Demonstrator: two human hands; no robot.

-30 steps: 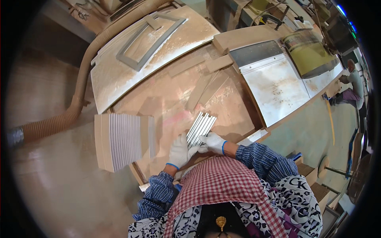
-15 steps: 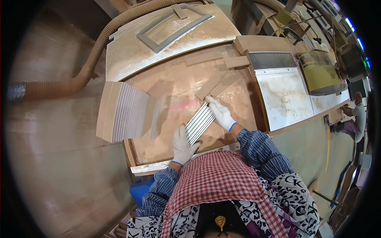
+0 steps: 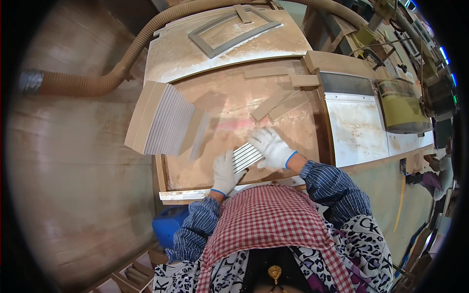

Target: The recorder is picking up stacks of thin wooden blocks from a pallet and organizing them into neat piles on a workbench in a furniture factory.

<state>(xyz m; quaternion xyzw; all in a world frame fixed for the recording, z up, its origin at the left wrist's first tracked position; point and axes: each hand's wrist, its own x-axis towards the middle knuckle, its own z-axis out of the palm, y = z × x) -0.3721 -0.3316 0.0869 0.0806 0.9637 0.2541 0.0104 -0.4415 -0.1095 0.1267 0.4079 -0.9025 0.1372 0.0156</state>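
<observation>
A small stack of flat strips with white edges and dark lines between them point(image 3: 245, 157) is held low over the near part of the workbench. My left hand point(image 3: 225, 174), in a white knit glove, is closed around its near left end. The gloved right hand point(image 3: 272, 148) lies across the far right end, fingers over the top and thumb on the near side, covering much of it. To the left of the hands stands a larger leaning stack of brown boards with pale edges point(image 3: 168, 120). Several loose brown boards lie beyond my right hand, among them one slanting board point(image 3: 289, 105).
A grey frame point(image 3: 211, 50) rests on the dusty panel point(image 3: 168, 61) at the back. A ribbed hose point(image 3: 80, 84) curves along the left. To the right is a machine with a white table point(image 3: 354, 124) and yellow-green housing point(image 3: 401, 106). A blue container point(image 3: 168, 225) sits below the bench's near left corner.
My right hand has turned from gripping the strips' far end to lying over them, nearer the left hand. More of the small stack is covered. The whole view has shifted slightly.
</observation>
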